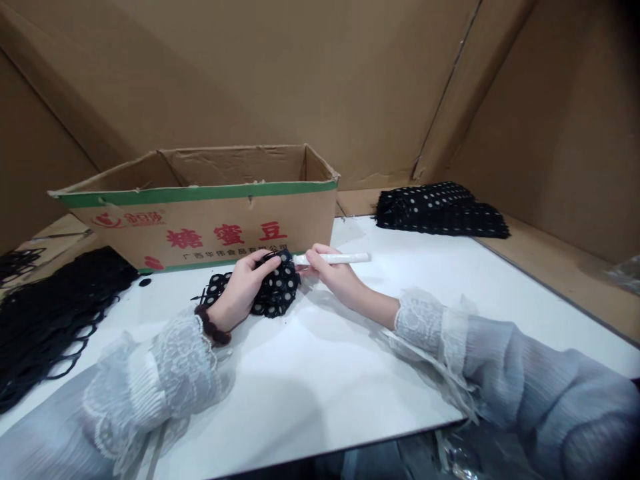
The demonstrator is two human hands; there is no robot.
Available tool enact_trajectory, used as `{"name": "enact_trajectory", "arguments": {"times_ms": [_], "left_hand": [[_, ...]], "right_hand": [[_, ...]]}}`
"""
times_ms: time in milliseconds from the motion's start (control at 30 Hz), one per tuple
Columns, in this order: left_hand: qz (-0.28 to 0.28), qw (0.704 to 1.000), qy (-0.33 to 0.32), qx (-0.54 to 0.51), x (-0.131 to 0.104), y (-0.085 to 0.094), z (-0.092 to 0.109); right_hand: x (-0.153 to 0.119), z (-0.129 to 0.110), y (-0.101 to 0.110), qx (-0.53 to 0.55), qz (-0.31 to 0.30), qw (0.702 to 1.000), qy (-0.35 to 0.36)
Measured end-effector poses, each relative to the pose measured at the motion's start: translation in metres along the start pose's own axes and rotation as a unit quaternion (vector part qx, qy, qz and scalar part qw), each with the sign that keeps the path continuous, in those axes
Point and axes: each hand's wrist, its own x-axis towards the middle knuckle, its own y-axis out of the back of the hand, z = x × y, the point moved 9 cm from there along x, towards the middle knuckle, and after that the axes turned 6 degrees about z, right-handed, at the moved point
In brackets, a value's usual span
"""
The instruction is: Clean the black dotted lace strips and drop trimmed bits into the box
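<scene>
My left hand [245,287] is closed on a black fabric piece with pale round dots [277,287], thumb on top. Part of this piece sticks out to the left behind the hand, and its underside is hidden. In my right hand [336,275] is a slim white pen-like tool [350,258], pinched between thumb and fingers. Its left tip points at the right edge of the dotted fabric; whether it touches I cannot tell. Both hands are just above the white tabletop [310,373], in front of the cardboard box.
An open cardboard box [200,227] with a green rim and red lettering stands behind my hands. Black net-like strips [60,307] are heaped at the left. A stack of dotted black fabric [440,210] lies at the back right. Cardboard walls [300,80] surround the table.
</scene>
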Motion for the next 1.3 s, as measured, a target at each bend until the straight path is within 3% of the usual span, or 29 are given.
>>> {"name": "enact_trajectory", "arguments": {"times_ms": [167, 300, 433, 567, 700, 800, 900, 1300], "left_hand": [[0.005, 1.000, -0.009, 0.028, 0.000, 0.001, 0.001], [0.016, 0.998, -0.025, 0.063, 0.000, 0.002, 0.003], [0.048, 0.993, -0.044, 0.096, -0.002, 0.006, 0.005], [0.058, 0.992, -0.054, 0.098, -0.002, 0.007, 0.006], [0.026, 0.998, -0.026, 0.054, 0.001, 0.002, 0.000], [0.019, 0.999, 0.000, 0.029, 0.003, 0.002, -0.004], [0.018, 0.999, -0.003, 0.043, 0.004, 0.003, -0.003], [0.021, 0.997, -0.025, 0.074, 0.004, 0.004, -0.002]], "right_hand": [[-0.003, -0.006, -0.001, -0.034, -0.008, 0.999, 0.031], [-0.006, -0.009, -0.003, -0.134, -0.019, 0.989, 0.056], [-0.007, -0.020, -0.007, -0.254, 0.020, 0.959, 0.123], [-0.007, -0.024, -0.013, -0.278, 0.053, 0.947, 0.153], [-0.003, -0.019, -0.009, -0.244, 0.069, 0.958, 0.136], [0.002, -0.005, -0.005, -0.103, 0.035, 0.992, 0.057], [0.004, -0.002, -0.004, -0.016, 0.015, 1.000, 0.020], [0.002, -0.009, 0.000, -0.094, 0.019, 0.995, 0.039]]}}
